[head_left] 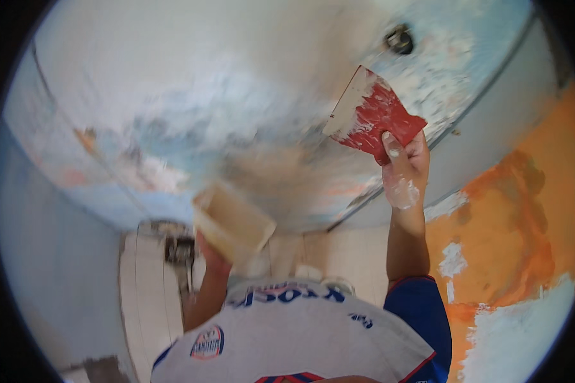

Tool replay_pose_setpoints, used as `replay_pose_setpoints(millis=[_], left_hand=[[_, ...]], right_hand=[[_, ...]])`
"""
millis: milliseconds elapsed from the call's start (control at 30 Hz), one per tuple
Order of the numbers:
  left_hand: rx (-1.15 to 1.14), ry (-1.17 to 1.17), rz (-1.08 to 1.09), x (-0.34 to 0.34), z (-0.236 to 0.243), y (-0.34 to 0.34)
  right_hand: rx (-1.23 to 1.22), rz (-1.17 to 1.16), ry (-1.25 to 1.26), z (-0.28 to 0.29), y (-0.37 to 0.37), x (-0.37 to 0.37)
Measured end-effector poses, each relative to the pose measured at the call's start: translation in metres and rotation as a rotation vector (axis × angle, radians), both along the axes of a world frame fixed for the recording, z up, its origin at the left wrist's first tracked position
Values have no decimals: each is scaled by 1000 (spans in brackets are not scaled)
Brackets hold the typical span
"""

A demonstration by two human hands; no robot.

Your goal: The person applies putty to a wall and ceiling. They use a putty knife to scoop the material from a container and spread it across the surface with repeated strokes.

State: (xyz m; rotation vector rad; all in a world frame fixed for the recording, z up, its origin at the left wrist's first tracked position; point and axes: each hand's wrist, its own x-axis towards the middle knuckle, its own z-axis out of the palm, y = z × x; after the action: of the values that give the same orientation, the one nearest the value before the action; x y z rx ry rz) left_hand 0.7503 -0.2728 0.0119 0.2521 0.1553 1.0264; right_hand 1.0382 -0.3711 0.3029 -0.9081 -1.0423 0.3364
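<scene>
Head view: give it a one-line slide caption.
Right hand presses a red scraper against a patchy plastered surface; left hand holds a board.

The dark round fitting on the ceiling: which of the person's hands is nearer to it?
Right. The right hand holds the red scraper just below the dark fitting; the left hand, holding a tan board, is much farther away.

- White T-shirt (300, 338) with blue sleeves (421, 313), red trim and printed lettering.
- Round badge (207, 343) on the chest.
- White smears on the right hand (404, 172).
</scene>
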Motion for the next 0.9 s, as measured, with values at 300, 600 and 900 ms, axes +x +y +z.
replay_pose_setpoints(millis=[300,600,900], left_hand=[[83,41,247,-35,35,37],[292,112,202,-144,12,45],[317,156,251,-238,-11,39]], right_hand=[[-158,68,0,-66,-10,-117],[-338,225,-871,-76,34,-261],[-479,492,-843,-110,39,-344]])
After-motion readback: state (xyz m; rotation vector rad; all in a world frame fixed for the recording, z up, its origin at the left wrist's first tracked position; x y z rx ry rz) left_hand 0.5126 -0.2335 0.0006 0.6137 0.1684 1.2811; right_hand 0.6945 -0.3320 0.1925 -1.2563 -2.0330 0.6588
